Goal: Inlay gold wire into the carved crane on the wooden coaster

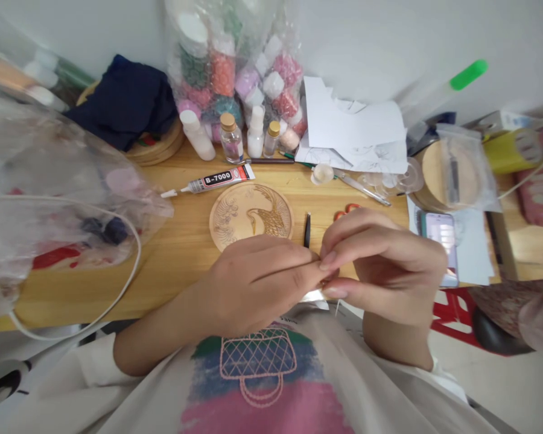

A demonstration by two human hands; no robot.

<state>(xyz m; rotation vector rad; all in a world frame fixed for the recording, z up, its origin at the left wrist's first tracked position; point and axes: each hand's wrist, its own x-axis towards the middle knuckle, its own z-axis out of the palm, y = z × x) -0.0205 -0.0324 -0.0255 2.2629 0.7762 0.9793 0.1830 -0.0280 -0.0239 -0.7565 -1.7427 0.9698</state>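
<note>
My left hand [265, 277] reaches in from the left, its fingers together and pointing right. Its fingertips meet those of my right hand [384, 265], whose thumb and forefinger are pinched. Something small and dark shows between the fingertips, too hidden to make out. A bit of white, shiny material [314, 296] shows just below them. Behind my left hand lies a round wooden disc [230, 220] with a golden bird design. Black tweezers [308, 229] stand out behind the fingertips, and orange-handled scissors [353, 208] are partly hidden by my right hand.
A B-7000 glue tube [219, 179] lies behind the disc. Small bottles [231, 141] and a bag of colored jars [221, 72] are at the back. Papers [353, 126] lie back right, a phone [441, 241] right. A white cable [133, 265] loops at left.
</note>
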